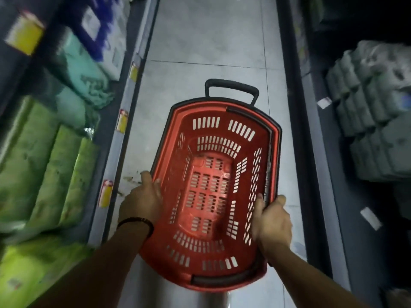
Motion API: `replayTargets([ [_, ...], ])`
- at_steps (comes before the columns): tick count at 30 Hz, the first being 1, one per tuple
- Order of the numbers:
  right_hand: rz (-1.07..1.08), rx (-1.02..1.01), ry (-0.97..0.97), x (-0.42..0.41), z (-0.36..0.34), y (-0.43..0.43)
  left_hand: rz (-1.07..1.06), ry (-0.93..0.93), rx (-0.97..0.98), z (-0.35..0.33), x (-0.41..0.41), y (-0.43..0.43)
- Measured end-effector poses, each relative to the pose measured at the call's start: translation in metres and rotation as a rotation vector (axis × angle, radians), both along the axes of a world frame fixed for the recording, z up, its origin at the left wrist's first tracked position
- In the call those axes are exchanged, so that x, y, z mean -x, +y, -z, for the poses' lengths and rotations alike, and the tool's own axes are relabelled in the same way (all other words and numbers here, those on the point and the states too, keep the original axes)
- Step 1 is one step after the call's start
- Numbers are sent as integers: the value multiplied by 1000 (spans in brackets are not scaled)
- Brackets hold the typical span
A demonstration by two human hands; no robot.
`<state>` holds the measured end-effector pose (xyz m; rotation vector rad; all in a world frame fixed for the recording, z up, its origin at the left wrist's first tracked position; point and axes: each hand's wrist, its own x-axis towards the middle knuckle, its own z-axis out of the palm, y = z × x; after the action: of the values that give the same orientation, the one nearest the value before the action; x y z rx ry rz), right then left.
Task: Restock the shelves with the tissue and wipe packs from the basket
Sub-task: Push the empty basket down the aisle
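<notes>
Left hand (143, 202) grips the left rim of the red basket (200, 110), fingers curled over the edge. Right hand (272, 221) clamps the right rim, thumb outside. The basket is held over the aisle floor (200, 41). Green packs (55, 165) occupy the left shelf, grey packs (373, 103) the right.

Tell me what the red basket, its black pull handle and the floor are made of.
The basket looks like moulded red plastic, semi-gloss, judging by its regular slotted walls and soft sheen. The pull handle is matte black, probably plastic; blur leaves it open. The floor looks like smooth pale grey tile with thin joint lines.
</notes>
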<state>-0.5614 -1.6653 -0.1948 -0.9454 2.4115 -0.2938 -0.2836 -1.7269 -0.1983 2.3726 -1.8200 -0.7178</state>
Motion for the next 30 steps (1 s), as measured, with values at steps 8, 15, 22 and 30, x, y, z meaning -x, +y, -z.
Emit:
replayTargets([
  [8,-27,-17,30,56,-7,-214,-76,60,-9,2,57,-204],
  [15,-34,-37,64,101,-11,-407,-109,125,-37,5,100,-389],
  [22,-62,-59,44,143,-7,-573,-117,138,-21,5,139,-546],
  [30,-71,-80,40,183,-5,-770,-205,146,-71,4,179,-734],
])
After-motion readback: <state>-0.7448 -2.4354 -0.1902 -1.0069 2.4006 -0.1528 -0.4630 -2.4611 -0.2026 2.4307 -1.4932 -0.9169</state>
